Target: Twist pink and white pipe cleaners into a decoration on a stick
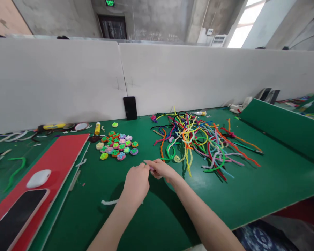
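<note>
Over the middle of the green table, my left hand (138, 181) and my right hand (161, 169) meet at the fingertips, both closed in a pinch. Between them shows a bit of pale pink pipe cleaner (152, 168), mostly hidden by the fingers. A white pipe cleaner (109, 202) lies on the table, partly behind my left wrist. Beyond the hands, to the left, sits a cluster of small coloured pipe cleaner flowers (116, 145). A loose heap of pipe cleaners (191, 136) in many colours spreads out to the right.
A red board (65, 150) at the left bears a white earphone case (38, 179) and a phone (21, 219). Another phone (130, 108) leans on the white partition (172, 76). A glue stick (97, 128) stands near the flowers. A green divider (285, 129) closes off the right.
</note>
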Tool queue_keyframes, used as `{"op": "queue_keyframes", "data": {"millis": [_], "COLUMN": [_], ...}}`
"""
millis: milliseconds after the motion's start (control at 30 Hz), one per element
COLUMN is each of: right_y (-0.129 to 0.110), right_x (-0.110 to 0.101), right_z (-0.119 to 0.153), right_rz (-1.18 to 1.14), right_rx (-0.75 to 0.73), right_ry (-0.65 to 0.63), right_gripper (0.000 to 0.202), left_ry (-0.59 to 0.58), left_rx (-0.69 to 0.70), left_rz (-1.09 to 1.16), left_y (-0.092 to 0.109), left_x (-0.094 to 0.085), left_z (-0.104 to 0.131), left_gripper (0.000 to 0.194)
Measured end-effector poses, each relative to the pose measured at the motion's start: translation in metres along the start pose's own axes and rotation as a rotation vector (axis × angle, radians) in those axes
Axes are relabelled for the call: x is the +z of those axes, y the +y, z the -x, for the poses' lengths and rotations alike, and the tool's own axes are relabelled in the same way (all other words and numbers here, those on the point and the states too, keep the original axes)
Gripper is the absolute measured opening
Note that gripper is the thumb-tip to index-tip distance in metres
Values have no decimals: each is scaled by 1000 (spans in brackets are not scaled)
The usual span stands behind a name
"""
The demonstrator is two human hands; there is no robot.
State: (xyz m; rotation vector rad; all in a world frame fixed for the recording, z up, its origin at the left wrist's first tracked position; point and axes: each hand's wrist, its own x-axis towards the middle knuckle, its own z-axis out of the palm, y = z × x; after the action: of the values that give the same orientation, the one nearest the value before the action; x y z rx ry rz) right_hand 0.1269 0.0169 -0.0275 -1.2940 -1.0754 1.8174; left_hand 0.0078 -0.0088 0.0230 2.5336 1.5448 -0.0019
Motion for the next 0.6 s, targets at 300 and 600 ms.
{"op": "queue_keyframes", "data": {"millis": [300, 600], "right_y": [-10, -17], "right_x": [14, 18], "right_z": [16, 19], "right_rz": [212, 672], "right_rx": [-498, -785], "right_ry": [-48, 287], "right_gripper": [38, 29], "left_ry": [-177, -303], "left_rx": [-50, -96], "left_rz": [818, 1360], "left_y": [-57, -59], "left_x": [-38, -26], "left_z": [4, 8], "left_gripper": [24, 19]}}
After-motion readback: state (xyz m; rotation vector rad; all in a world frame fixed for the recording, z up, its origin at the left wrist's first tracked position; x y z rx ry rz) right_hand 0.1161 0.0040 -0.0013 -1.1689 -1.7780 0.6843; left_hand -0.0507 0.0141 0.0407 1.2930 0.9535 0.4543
